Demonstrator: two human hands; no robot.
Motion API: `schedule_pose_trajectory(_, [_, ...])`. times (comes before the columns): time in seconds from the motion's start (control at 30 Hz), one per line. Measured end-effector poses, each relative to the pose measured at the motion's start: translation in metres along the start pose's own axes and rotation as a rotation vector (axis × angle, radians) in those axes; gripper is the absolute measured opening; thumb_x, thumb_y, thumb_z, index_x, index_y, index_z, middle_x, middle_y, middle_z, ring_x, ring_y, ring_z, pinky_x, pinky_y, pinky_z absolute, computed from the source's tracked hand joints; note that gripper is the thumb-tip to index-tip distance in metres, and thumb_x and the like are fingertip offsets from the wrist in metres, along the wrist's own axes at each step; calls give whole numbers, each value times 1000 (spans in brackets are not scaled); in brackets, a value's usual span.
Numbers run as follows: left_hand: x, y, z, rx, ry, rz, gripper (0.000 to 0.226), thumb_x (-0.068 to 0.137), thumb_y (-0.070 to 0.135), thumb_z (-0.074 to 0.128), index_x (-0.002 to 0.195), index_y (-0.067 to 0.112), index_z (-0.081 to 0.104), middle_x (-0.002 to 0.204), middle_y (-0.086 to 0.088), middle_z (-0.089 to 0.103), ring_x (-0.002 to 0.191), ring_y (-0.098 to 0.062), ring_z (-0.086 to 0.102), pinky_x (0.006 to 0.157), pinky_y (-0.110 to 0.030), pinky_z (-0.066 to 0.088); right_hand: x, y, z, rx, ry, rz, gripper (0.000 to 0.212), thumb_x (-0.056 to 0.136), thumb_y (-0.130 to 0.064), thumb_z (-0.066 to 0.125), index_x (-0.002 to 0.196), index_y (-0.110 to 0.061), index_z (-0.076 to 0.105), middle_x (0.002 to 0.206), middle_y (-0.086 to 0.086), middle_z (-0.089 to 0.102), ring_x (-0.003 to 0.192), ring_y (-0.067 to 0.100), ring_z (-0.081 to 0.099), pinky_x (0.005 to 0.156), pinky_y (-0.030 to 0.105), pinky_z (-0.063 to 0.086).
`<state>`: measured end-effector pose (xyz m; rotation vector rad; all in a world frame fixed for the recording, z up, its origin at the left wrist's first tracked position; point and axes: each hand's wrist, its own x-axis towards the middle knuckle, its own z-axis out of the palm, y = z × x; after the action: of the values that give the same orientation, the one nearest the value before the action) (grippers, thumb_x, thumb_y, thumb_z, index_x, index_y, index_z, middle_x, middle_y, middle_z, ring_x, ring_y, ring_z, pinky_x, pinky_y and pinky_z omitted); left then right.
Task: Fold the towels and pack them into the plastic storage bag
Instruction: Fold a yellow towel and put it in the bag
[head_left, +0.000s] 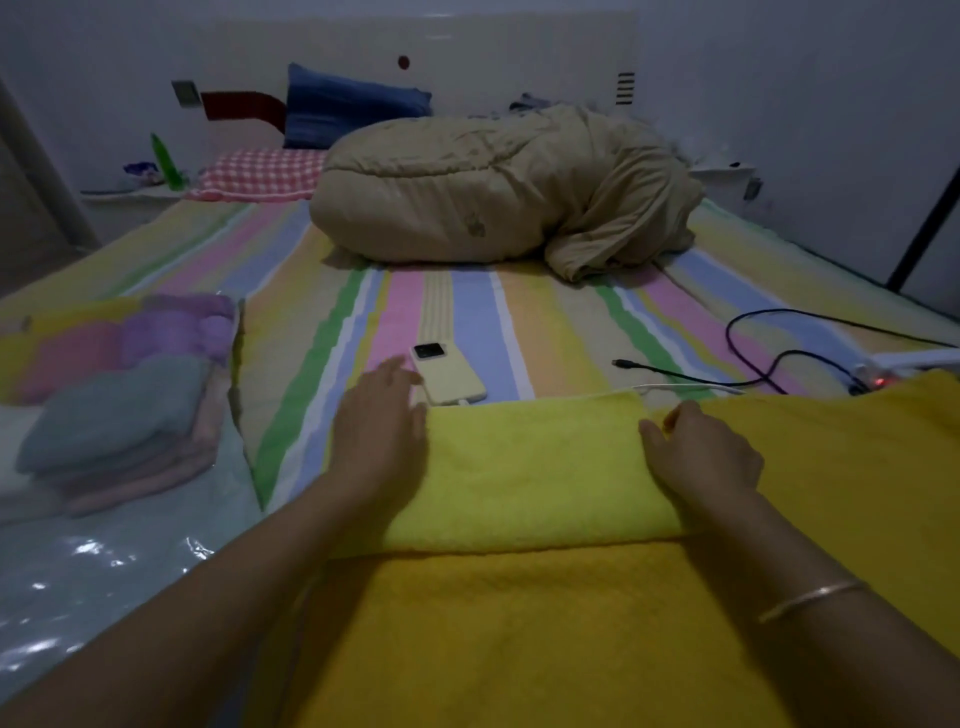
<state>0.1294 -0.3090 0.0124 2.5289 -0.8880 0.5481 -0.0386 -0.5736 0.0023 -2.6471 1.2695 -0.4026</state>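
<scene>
Working down from the bed (467, 312) w/ its striped sheet: the beige duvet (467, 197) sat bunched toward the head end, well apart from the job. A golden towel (519, 623) was spread across the near edge. At the near left corner lay the plastic storage bag (104, 571), w/ a stack of folded towels (114, 415) apparently already inside. A pale yellow towel (530, 467), folded to a band, rested on the golden one.

The left hand (382, 431) lay flat, fingers straight, on the band's left end. The right hand (701, 452) had fingers curled at the right end – it looked to be pinching the far corner, tho not 100% clear.

Step in hand, prob.: squaring and flattening this fold. To do it well, the edges needed lining up before pressing, then smoothing from the centre outward – no trapped air, no skewed corners – so it'd stack flat in the bag. The phone (449, 374) touched the left fingertips, and the black cable (753, 353) ran near the right edge. Both were best kept out of the next fold.
</scene>
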Motion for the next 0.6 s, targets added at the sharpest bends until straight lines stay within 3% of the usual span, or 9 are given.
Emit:
schedule_pose_trajectory(0.1, [-28,47,9,-66,-218,193,60,92,46,21,137,15,48,151,-5,38,135,-23,39,112,-38,25,-20,15,-8,-53,-124,57,56,91,-66,34,100,-15,55,92,7,62,83,28,60,67,32,43])
schedule_pose_trajectory(0.23, [-47,71,32,98,-427,147,85,84,56,-8,152,12,17,161,-5,9,148,-14,6,121,-36,0,-40,26,-24,132,-315,147,68,84,-76,36,66,-12,54,67,5,57,65,25,58,57,29,37])
schedule_pose_trajectory(0.27, [-49,71,36,113,-437,134,87,83,58,-11,153,13,10,162,-5,3,148,-14,1,121,-37,-2,-46,27,-28,201,-351,156,68,83,-75,40,69,-11,56,69,5,58,66,25,60,57,29,37])
schedule_pose_trajectory(0.33, [-53,70,40,104,-464,130,90,81,66,-14,154,15,1,161,-3,-5,148,-12,-7,120,-39,-6,-57,26,-31,373,-359,178,62,81,-70,52,96,-11,63,80,5,64,71,24,64,59,29,42])
schedule_pose_trajectory(0.4, [-56,69,38,66,-475,135,106,70,77,-24,154,17,-1,161,0,-7,147,-10,-10,120,-40,-7,-68,17,-33,692,-325,235,50,83,-55,63,110,-13,58,85,4,63,69,22,63,60,32,47])
schedule_pose_trajectory(0.43, [-56,69,34,12,-475,131,108,68,78,-25,154,17,1,161,1,-4,147,-10,-8,120,-39,-6,-73,9,-33,879,-312,278,45,83,-46,67,110,-13,55,88,4,61,73,23,62,65,36,52])
schedule_pose_trajectory(0.5, [-53,70,22,-225,-418,58,86,87,70,-3,152,17,18,160,1,13,147,-9,8,120,-33,1,-82,-12,-32,1138,-244,339,45,82,-32,72,118,-12,53,102,4,59,90,25,62,83,45,53])
schedule_pose_trajectory(0.57, [-47,64,10,-621,-274,-187,52,101,46,27,140,16,46,148,0,43,135,-12,37,114,-27,22,-87,-39,-30,1159,-53,287,43,83,-20,72,120,-11,53,104,0,57,97,22,58,83,39,49])
schedule_pose_trajectory(0.6, [-42,59,2,-800,-224,-373,44,101,42,33,128,17,57,136,-1,55,123,-14,50,105,-29,36,-91,-57,-32,1129,50,227,36,83,-15,71,115,-13,55,99,-2,57,95,21,58,77,33,44])
